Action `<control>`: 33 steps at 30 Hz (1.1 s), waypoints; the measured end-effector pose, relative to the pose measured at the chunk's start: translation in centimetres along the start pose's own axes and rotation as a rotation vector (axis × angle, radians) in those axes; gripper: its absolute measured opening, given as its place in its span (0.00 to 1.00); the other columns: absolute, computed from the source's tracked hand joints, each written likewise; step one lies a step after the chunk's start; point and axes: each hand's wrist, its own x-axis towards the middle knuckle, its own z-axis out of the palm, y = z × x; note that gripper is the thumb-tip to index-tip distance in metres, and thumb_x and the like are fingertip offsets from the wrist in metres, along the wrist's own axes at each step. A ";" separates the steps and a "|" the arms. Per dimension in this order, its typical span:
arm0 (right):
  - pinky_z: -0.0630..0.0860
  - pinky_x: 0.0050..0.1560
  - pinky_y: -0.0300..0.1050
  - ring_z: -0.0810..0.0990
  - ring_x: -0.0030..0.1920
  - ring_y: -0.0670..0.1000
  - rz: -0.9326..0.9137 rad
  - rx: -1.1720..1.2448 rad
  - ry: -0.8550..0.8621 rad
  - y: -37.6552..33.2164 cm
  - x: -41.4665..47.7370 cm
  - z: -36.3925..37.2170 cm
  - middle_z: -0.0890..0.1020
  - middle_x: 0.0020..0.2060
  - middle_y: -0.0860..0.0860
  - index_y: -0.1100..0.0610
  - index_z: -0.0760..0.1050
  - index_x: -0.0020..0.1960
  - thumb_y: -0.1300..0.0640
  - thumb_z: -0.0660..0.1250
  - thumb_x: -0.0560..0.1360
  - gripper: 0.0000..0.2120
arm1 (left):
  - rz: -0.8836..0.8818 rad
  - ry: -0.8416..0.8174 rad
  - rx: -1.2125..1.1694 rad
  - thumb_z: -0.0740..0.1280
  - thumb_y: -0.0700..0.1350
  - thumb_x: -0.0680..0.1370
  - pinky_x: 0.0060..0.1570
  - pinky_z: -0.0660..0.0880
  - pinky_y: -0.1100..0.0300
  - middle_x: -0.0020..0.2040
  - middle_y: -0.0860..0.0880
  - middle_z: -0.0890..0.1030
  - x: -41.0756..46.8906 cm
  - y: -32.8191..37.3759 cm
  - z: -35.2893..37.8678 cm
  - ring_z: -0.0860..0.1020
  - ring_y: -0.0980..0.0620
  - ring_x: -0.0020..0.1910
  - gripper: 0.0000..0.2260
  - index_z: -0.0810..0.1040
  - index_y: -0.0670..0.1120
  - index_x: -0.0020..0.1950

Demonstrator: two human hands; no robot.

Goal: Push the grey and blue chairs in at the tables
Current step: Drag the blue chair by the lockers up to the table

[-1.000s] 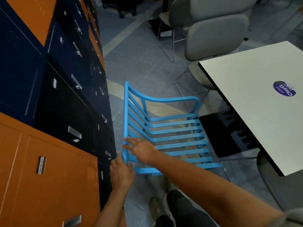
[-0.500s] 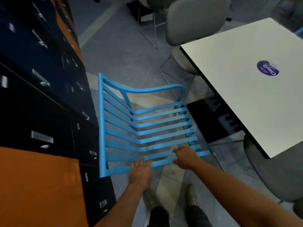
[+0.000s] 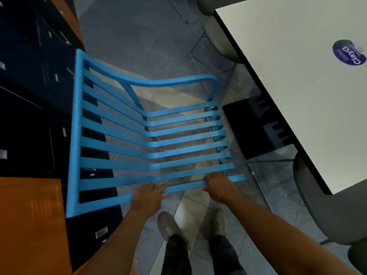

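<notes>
Head view: blue slatted chair [image 3: 151,135] stands between the lockers [image 3: 35,96] and the white table [image 3: 297,80], clear of the table edge, not tucked in. Left hand [image 3: 148,197] and right hand [image 3: 218,187] both sit on the nearest slat, fingers curled over it; whether the thumbs close underneath, cannot tell. Looks like the start of the push. Do it well: keep both hands level, swing the seat front toward the table, watch the black table base [image 3: 256,126] and the grey chair [image 3: 325,211] at the near corner. Hidden: the blue chair's legs mostly, the table's far side, the second grey chair [image 3: 218,38] largely under the tabletop. Lockers are blurred.
</notes>
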 end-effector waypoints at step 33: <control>0.68 0.60 0.50 0.77 0.58 0.57 0.080 0.100 -0.012 18.5 3.2 -3.8 0.80 0.60 0.56 0.55 0.77 0.62 0.48 0.50 0.84 0.20 | 0.080 0.249 -0.013 0.68 0.58 0.76 0.34 0.79 0.58 0.36 0.52 0.83 10.3 15.6 -2.8 0.81 0.51 0.32 0.16 0.80 0.57 0.62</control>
